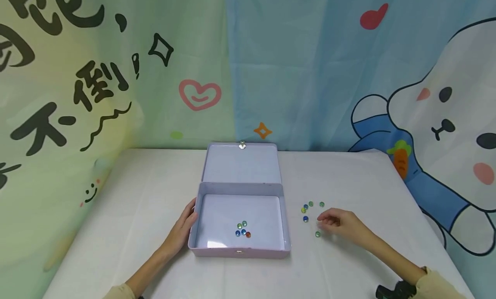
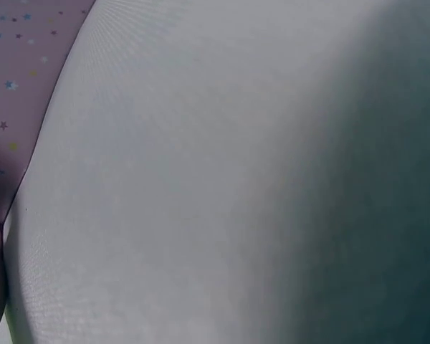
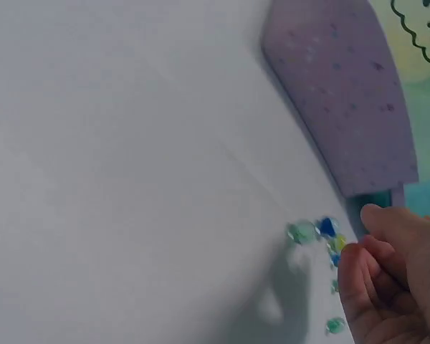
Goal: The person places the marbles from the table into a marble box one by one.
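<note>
Touching smooth rectangular box [image 1: 267, 253], left hand [image 1: 181, 228] extended; right hand [image 1: 342, 224] bent near round glassy marbles [image 1: 305, 219], pinch unclear.

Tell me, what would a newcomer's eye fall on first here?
Probably the huge cartoon animal, at the right of the backdrop. Next comes the open box mid-table, a few bright marbles inside and the left hand at its left side. More marbles lie right of it, beside the right hand.
</note>
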A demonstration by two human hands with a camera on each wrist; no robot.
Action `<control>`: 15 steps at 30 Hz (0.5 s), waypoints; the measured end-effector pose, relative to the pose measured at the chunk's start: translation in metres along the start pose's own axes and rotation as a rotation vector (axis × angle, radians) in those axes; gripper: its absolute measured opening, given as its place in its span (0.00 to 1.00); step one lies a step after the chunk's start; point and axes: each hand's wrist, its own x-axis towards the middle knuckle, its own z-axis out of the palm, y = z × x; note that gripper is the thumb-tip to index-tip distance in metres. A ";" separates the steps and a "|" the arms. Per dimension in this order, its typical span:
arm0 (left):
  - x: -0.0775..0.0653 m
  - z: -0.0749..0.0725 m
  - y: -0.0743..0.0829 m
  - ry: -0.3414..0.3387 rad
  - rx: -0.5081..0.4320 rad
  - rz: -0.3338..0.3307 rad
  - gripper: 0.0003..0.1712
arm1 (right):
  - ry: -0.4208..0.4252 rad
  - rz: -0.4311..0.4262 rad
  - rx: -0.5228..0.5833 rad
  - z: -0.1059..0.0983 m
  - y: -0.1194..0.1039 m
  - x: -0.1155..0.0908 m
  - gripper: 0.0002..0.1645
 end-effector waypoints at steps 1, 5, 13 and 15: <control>0.000 0.000 -0.001 0.002 0.003 -0.003 0.31 | 0.009 -0.053 -0.016 0.004 0.000 -0.004 0.09; 0.001 -0.001 -0.002 0.009 0.006 -0.005 0.30 | 0.047 -0.237 -0.063 0.018 0.001 -0.013 0.11; 0.001 -0.001 -0.002 0.005 0.000 0.006 0.30 | 0.082 -0.261 -0.116 0.032 0.007 -0.018 0.10; 0.001 -0.001 -0.002 0.001 0.000 0.005 0.30 | 0.079 -0.234 -0.117 0.034 0.007 -0.019 0.09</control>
